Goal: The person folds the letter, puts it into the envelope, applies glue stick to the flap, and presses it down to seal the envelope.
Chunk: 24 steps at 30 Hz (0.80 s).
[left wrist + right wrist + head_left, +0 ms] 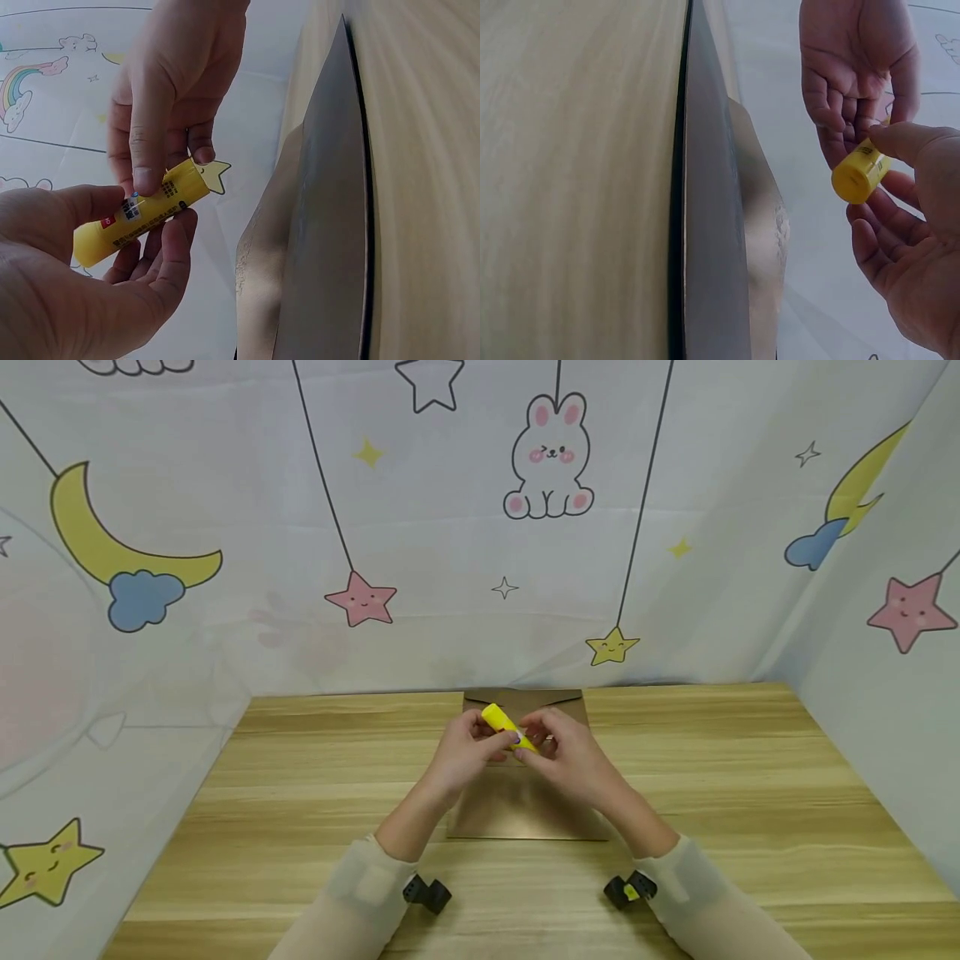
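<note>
A yellow glue stick [498,717] with a printed label is held slantwise between both hands, above the brown envelope [525,810]. My left hand [467,752] grips it by the thumb and fingers, the thumb lying across the barrel. At its nearer, lower end my right hand [573,758] has thumb and fingers around it. The left wrist view shows the label of the glue stick [150,210], and the right wrist view shows its round end [850,185]. Whether its cap is on cannot be told. The envelope's flap [763,217] stands partly raised from the body.
The envelope lies on a wood-grain table [300,827], near the table's back edge. A white curtain [450,527] printed with moons, stars and a rabbit hangs behind and at the sides. Black wrist cameras [427,894] are strapped to both cuffs.
</note>
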Available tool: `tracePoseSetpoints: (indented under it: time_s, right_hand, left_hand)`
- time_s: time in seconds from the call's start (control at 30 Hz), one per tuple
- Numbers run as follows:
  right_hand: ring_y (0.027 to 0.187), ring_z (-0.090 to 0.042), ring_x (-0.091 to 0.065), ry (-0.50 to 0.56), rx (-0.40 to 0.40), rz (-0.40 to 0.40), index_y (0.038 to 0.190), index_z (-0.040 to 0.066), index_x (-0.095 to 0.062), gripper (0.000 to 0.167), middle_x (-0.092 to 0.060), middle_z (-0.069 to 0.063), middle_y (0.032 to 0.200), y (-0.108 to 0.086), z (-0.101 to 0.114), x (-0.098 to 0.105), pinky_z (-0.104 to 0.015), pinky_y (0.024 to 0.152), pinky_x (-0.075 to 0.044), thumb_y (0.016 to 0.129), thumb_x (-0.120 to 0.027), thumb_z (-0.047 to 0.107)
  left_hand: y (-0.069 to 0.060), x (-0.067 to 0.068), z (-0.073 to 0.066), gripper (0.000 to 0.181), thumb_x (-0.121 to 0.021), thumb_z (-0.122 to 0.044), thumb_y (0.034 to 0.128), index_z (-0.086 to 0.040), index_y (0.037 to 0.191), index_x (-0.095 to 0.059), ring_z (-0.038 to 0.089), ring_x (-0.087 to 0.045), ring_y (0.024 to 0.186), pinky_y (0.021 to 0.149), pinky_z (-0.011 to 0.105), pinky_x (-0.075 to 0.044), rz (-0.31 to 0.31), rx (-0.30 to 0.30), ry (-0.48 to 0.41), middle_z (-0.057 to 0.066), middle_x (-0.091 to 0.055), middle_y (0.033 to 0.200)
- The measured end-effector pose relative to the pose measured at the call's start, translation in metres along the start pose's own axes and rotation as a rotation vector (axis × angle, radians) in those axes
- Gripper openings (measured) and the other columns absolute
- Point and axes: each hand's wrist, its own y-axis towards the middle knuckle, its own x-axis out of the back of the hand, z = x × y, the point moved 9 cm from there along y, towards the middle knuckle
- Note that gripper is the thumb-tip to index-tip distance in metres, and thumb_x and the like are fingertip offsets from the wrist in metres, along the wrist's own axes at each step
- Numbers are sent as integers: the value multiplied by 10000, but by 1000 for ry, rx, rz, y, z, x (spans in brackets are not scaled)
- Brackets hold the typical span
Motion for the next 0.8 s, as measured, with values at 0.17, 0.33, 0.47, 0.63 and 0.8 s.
tracePoseSetpoints:
  time_s: [0.17,0.33,0.47,0.63,0.8]
  right_hand:
    - [902,-153,-609,-19,31,-14,1189,90,-691,302,-635,6,1024,0,2,0,-377,740,-593,936,-847,144]
    - [895,-146,-610,-21,40,-25,1179,96,-692,291,-635,8,1019,-1,3,0,-405,739,-599,935,-846,137]
    - [886,-146,-613,-21,38,-28,1170,91,-695,282,-633,9,1005,-1,3,0,-400,733,-596,934,-844,126]
    - [880,-140,-608,-21,42,-27,1163,91,-698,263,-634,15,995,-1,3,0,-358,729,-584,943,-836,129]
    - [882,-146,-597,-13,33,-22,1164,93,-699,249,-631,18,992,0,2,0,-332,735,-572,951,-825,126]
  left_hand:
    - [1,-4,3,306,-773,-104,973,38,1189,-609,205,-683,940,854,362,-620,16,13,-26,141,-686,1069]
    - [1,-7,4,309,-768,-99,971,44,1197,-613,200,-691,942,871,375,-620,27,25,-55,142,-686,1072]
    - [1,-8,5,306,-763,-87,972,51,1199,-611,204,-695,926,880,390,-621,37,32,-73,147,-680,1070]
    - [2,-8,6,308,-760,-88,975,54,1203,-610,205,-708,908,886,407,-621,47,31,-80,148,-680,1071]
    - [1,-7,5,329,-761,-128,990,44,1227,-611,216,-723,931,880,420,-624,56,17,-31,162,-680,1106]
